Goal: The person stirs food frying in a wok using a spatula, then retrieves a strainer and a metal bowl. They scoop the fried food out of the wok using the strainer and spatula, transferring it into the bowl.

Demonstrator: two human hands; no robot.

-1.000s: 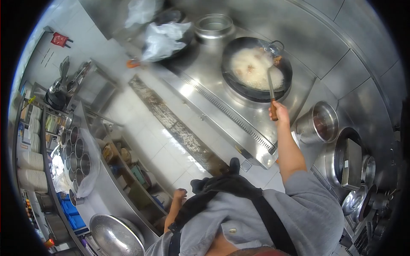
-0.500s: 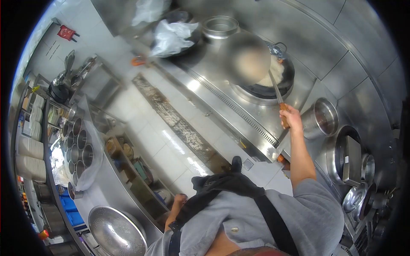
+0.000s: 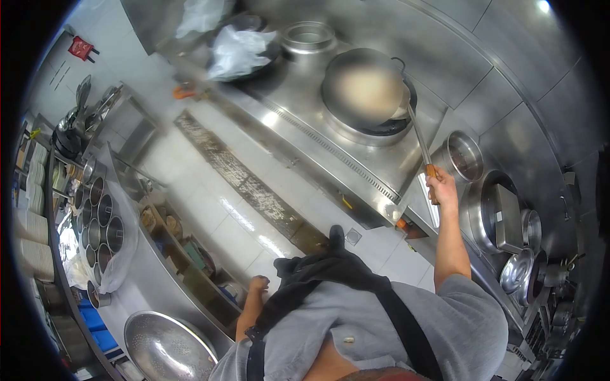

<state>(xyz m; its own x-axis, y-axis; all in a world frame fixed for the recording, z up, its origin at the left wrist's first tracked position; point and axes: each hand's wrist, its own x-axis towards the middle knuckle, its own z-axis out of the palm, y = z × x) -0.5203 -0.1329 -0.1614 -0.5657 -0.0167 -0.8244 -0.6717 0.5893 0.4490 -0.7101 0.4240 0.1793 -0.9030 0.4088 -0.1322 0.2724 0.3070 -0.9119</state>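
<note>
Steel utensil (image 3: 420,138): gripped by right hand (image 3: 442,188), now farther from wok (image 3: 335,103).
Left hand (image 3: 259,284): well apart from wok, curled, contents unclear.

The right arm (image 3: 452,246) reaches up from the lower right of the frame, its forearm bare and nearly upright in the picture, the wrist close to straight. The right hand (image 3: 442,189) is closed in a grip, fingers wrapped round toward the palm. The left arm (image 3: 249,315) is at lower centre-left, its visible forearm slanting slightly rightward up the frame. The left hand (image 3: 259,284) hangs low, well apart from the right, fingers loosely curled.
</note>
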